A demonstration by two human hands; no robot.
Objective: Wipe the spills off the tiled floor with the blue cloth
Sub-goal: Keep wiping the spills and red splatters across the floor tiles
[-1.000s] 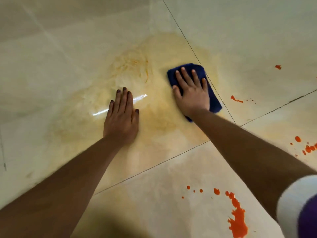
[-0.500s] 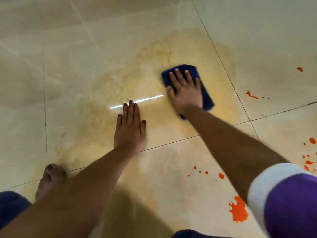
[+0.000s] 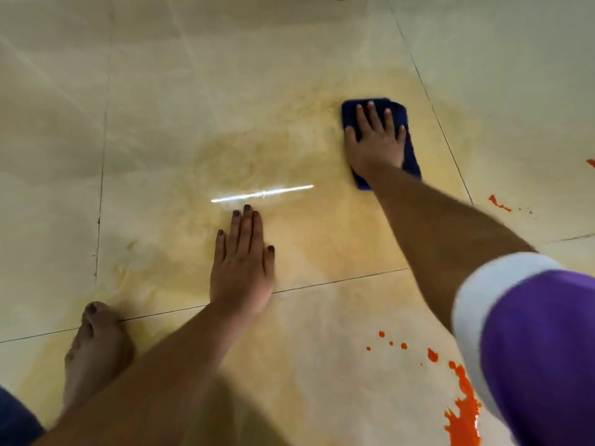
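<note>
Right hand [image 3: 376, 144] presses blue cloth [image 3: 398, 114] flat, fingers straight, grip released.
Left hand [image 3: 242, 268] lies flat on the tiled floor [image 3: 161, 123].

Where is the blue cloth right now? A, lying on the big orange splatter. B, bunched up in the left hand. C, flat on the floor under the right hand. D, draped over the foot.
C: the blue cloth lies flat on the tiled floor with the right hand pressing on it, fingers straight; the left hand rests on bare tile.
</note>
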